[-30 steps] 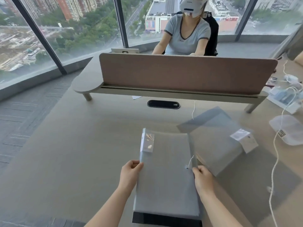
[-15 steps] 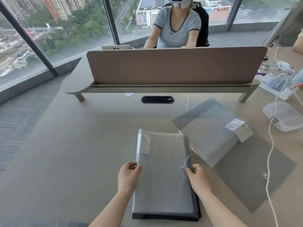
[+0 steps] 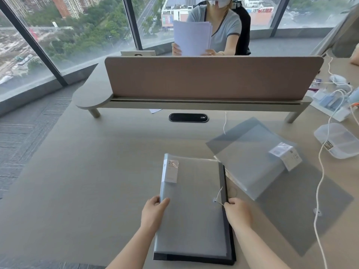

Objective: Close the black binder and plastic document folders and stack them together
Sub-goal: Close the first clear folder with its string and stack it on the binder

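Grey translucent plastic, a closed folder (image 3: pixel 192 206), lies flat on top of the black binder (image 3: pixel 194 259), whose dark edge shows along the near and right sides; both rest on the tabletop (image 3: pixel 97 181) straight in front of the person. The left hand (image 3: pixel 154 211) has a closed grip on the folder's left edge, thumb on top and fingers curled under the side. The right hand (image 3: pixel 238 210) pinches the stack's right edge, fingertips closed beside the folder's small round button and its white string (image 3: pixel 219 195). Both forearms reach forward from the bottom of the view, roughly parallel, wrists low over the tabletop. A second plastic folder (image 3: pixel 252 162) lies to the right, apart from the stack, turned at an angle with its flap (image 3: pixel 303 216) spread open toward the near right. A white label (image 3: pixel 171 171) sits at the stacked folder's far left corner.
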